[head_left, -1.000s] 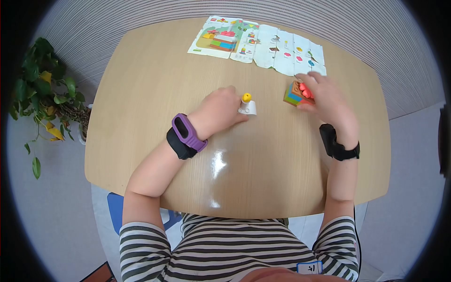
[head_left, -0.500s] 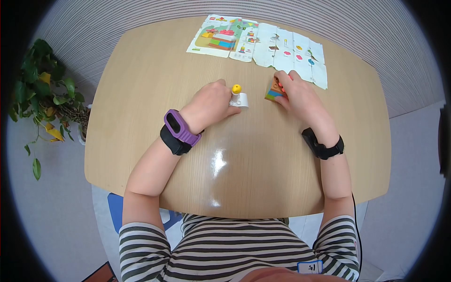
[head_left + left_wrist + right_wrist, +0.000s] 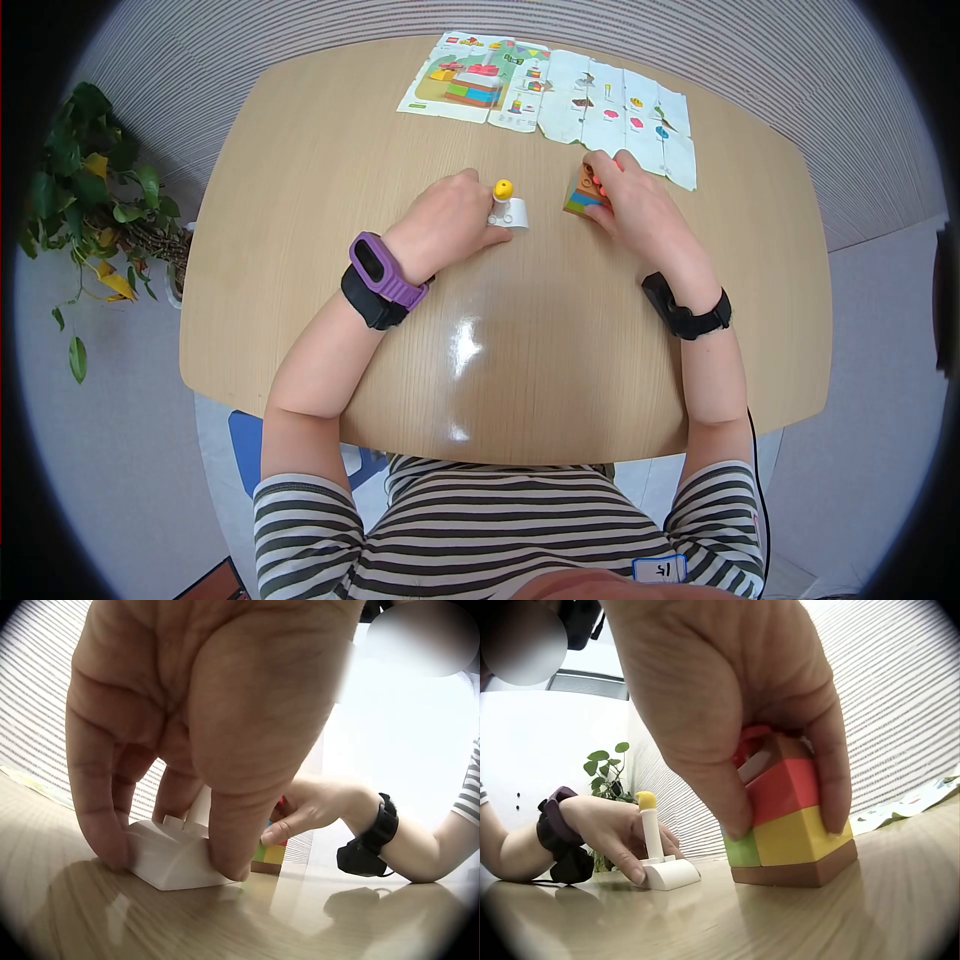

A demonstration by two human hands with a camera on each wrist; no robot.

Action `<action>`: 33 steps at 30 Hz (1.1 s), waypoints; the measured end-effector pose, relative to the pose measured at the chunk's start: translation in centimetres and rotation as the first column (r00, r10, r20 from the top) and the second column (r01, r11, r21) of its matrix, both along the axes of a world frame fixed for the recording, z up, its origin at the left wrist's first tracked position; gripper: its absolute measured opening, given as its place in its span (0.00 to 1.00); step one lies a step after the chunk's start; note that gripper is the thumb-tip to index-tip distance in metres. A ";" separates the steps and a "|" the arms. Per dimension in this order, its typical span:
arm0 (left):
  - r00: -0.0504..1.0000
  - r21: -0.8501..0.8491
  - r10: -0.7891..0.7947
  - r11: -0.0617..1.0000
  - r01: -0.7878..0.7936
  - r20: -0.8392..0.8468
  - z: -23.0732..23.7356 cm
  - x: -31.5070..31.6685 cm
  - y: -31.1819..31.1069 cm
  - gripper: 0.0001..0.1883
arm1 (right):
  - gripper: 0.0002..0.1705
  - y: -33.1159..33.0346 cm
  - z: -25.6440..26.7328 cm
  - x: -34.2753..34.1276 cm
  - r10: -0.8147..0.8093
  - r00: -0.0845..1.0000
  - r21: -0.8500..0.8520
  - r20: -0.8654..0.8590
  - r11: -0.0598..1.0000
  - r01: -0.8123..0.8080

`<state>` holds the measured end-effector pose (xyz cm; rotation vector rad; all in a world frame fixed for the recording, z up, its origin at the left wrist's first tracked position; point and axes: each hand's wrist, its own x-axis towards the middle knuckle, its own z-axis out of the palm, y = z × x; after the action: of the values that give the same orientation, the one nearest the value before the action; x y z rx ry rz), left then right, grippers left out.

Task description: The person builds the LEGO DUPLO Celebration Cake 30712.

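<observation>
My left hand (image 3: 450, 222) pinches a white curved toy brick (image 3: 176, 862) between thumb and fingers, low at the table top. A white candle piece with a yellow tip (image 3: 652, 829) stands upright on that brick. To the right, my right hand (image 3: 643, 212) grips a stack of coloured toy bricks (image 3: 799, 836) by its sides. The stack has a brown base, yellow and green bricks above it, then red and a brown top; blue and green show on its left side in the head view. A red piece (image 3: 751, 739) on top is partly hidden under my palm.
An unfolded, creased picture instruction sheet (image 3: 480, 82) lies along the far edge of the wooden table (image 3: 530, 340). Left of the table stands a leafy potted plant (image 3: 95, 190). A striped wall (image 3: 340, 45) rises behind the table.
My right hand has closed round the brick stack and brought it left, nearer the white brick. The left hand and white brick shifted slightly left. Over the last half second both hands hold still.
</observation>
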<state>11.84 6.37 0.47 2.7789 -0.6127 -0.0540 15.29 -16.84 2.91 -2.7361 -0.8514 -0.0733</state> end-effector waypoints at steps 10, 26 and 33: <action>1.000 0.005 0.007 1.000 -0.007 0.002 0.4 -0.2 -0.2 0.19 | 0.27 0.1 0.1 -0.1 -0.004 1.000 -0.007 -0.006 1.000 0.004; 0.999 -0.041 0.010 0.999 -0.008 0.041 -0.4 -0.1 0.2 0.19 | 0.32 0.3 1.5 -0.8 -0.011 0.996 0.029 -0.089 0.999 0.013; 0.997 0.045 -0.004 0.999 0.007 -0.081 1.0 -0.3 0.2 0.24 | 0.32 -3.8 6.7 -7.2 0.028 0.990 0.042 0.141 0.999 -0.034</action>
<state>11.51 6.52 1.44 2.8030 -0.6059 -0.1827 8.10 -20.69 9.60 -2.7006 -0.9171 -0.2783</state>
